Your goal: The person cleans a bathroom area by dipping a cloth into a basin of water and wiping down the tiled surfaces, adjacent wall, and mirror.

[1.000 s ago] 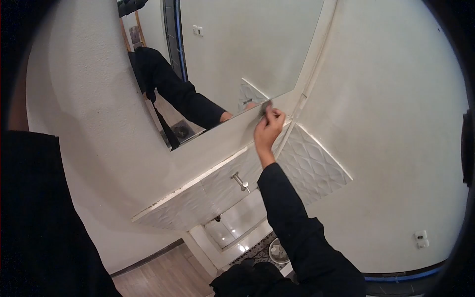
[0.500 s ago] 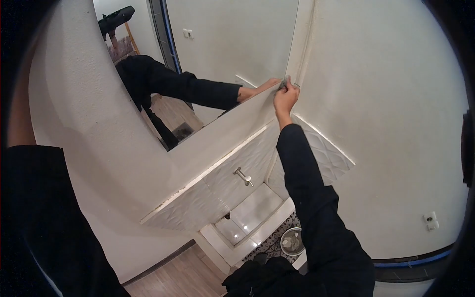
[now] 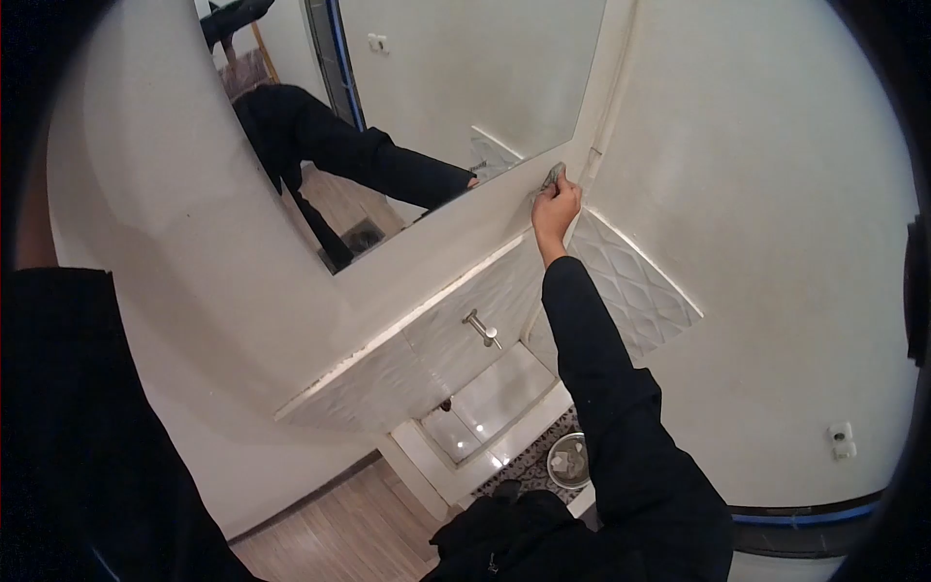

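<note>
My right hand is closed around a small crumpled grey cloth. It is at the wall strip just below the lower right corner of the mirror, close to where two walls meet. Fingers and thumb pinch the cloth, part of which sticks out above them. The mirror reflects a dark sleeve and part of a person. Of my left arm, only the dark sleeve and a piece of bare forearm show at the left edge; my left hand is out of view.
Below the mirror runs a white textured tile band with a metal tap over a tiled basin. More tiles cover the right wall. A round bucket with pale pieces inside stands on patterned floor. A socket is at right.
My right hand has come off the mirror's lower corner, moving slightly down to the wall strip beneath it, with the cloth still in it. The view has shifted a little.
</note>
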The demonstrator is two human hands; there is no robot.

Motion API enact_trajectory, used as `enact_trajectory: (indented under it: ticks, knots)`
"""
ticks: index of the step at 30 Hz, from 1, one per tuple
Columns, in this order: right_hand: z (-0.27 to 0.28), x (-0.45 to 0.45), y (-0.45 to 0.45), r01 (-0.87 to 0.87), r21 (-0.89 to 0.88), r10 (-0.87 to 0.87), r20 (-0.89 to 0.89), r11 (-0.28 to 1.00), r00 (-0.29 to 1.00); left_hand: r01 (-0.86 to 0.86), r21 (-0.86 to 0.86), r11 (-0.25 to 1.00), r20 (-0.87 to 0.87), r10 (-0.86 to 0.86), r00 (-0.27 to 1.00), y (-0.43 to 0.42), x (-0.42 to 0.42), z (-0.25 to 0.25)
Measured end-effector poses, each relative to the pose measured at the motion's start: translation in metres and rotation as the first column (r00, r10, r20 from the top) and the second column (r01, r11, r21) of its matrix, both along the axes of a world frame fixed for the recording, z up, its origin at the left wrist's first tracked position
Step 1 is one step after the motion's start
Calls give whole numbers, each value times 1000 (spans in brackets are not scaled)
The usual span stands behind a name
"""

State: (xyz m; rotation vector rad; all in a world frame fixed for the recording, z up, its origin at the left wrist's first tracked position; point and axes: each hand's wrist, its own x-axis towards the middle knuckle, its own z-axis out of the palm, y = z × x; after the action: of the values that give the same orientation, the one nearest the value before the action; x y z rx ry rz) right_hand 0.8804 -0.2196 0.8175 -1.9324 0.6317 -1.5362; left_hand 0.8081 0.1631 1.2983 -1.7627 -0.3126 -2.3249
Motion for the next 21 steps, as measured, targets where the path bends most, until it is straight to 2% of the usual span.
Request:
enact_trajectory:
  ticks: [2,5,8,11,12,15,21]
  knots:
    - [-18,-15,10,10,1,-10,-141,1000,990,-3,-73,997,-56,-1,998,-3,0,2]
    - [-48,-46,71,-186,177,202,-82,967,976,-5,-73,997,18,6,1000,-5,2,-8]
    - [-50,-82,131,-379,296,412,-59,877,909,27,-49,998,116,-21,993,-15,1,-11]
    - [-55,-82,124,-414,208,426,-10,886,905,85,-36,996,89,-81,993,-17,-5,-11]
    - [-54,-79,113,-364,167,377,-51,916,925,99,-23,995,80,-97,992,-17,-7,-12]
    - [-56,-69,77,-256,253,305,-176,933,936,108,-3,994,89,-107,990,-16,-3,-10]
    - [-71,-74,113,-341,197,366,-111,919,924,119,10,993,98,-119,988,-11,1,-4]
